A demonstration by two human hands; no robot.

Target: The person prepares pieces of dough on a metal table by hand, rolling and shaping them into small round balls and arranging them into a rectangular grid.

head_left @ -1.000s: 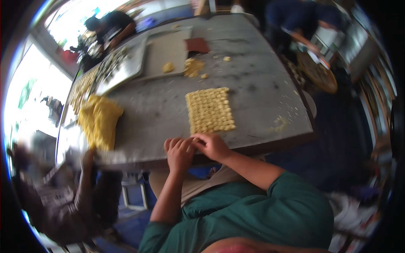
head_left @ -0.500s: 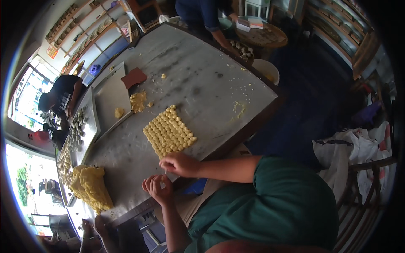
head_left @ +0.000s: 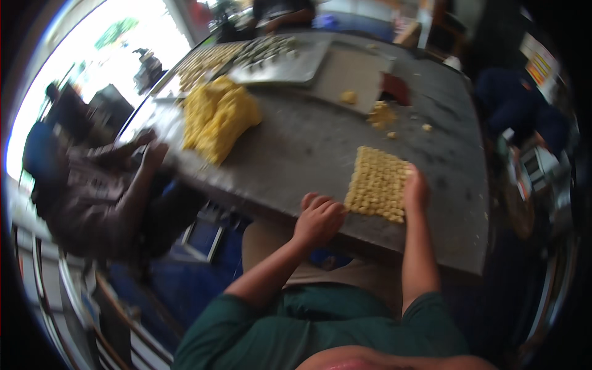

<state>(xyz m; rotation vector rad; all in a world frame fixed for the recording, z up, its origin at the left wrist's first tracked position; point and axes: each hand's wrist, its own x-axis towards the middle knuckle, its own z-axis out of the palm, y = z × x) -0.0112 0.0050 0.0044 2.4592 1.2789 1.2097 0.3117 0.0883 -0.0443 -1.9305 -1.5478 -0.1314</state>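
Observation:
A tight block of small yellow dough balls [head_left: 377, 185] lies in rows on the grey metal table [head_left: 296, 145]. At its right edge is my right hand [head_left: 417, 190], its fingers drawn together against the outer balls; whatever they pinch is hidden. My left hand [head_left: 320, 219] hovers by the near left corner of the block, over the table's front edge. Its fingers are curled in, and motion blur hides what they hold. A large lump of yellow dough [head_left: 219, 117] sits farther left.
Beyond the block are crumbled dough [head_left: 382, 115], a dark red scraper [head_left: 395, 89] and a shallow tray [head_left: 348, 77]. Another tray [head_left: 290, 73] carries greyish-green pieces [head_left: 265, 50], beside many pale yellow pieces [head_left: 206, 65]. People are at the left [head_left: 92, 185], far side [head_left: 283, 12] and right [head_left: 524, 105].
My view has swung left, bringing the person at the left into sight. My hands, close together before, are apart; the right one has moved to the block's right edge.

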